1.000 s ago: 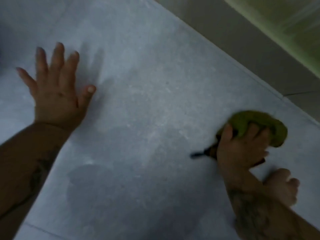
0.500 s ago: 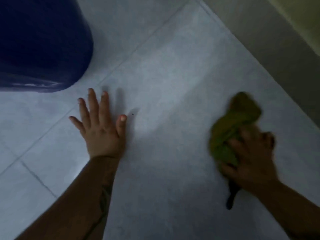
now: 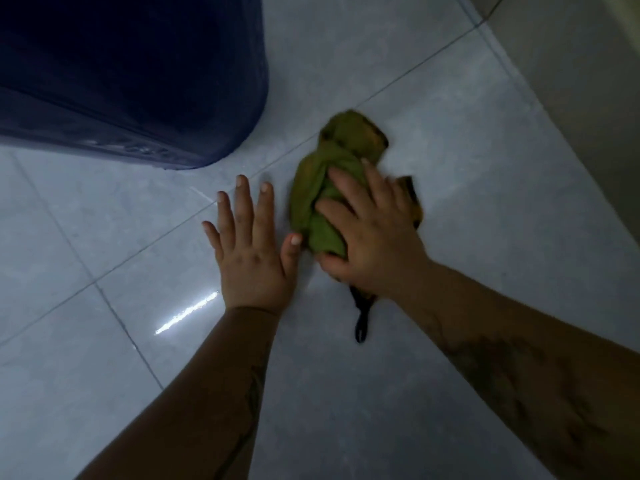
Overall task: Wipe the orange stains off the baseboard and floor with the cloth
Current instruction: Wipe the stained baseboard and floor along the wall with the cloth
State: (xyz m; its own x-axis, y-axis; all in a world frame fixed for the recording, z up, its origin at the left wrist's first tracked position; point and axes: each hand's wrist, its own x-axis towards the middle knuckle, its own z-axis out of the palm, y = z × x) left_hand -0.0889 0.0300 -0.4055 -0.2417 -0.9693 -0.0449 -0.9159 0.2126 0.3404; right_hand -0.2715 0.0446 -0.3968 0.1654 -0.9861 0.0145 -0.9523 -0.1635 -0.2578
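Note:
A crumpled green cloth (image 3: pixel 323 181) with orange-brown marks and a black loop trailing behind it lies on the grey tiled floor (image 3: pixel 450 150). My right hand (image 3: pixel 372 237) presses down on the cloth and grips it, fingers spread over the top. Flat on the tile just left of the cloth rests my left hand (image 3: pixel 254 251), fingers apart and holding nothing, its thumb tip touching the cloth's edge. The grey baseboard (image 3: pixel 568 84) runs along the upper right. I see no orange stain on the floor or baseboard here.
A large dark blue container (image 3: pixel 131 74) stands on the floor at the upper left, close to my left hand's fingertips. Grout lines cross the tiles. A bright light reflection (image 3: pixel 187 313) shows on the tile by my left wrist.
My right hand has slid the cloth leftward across the floor, away from the baseboard, until it touches my left hand. The view has shifted, bringing the blue container in.

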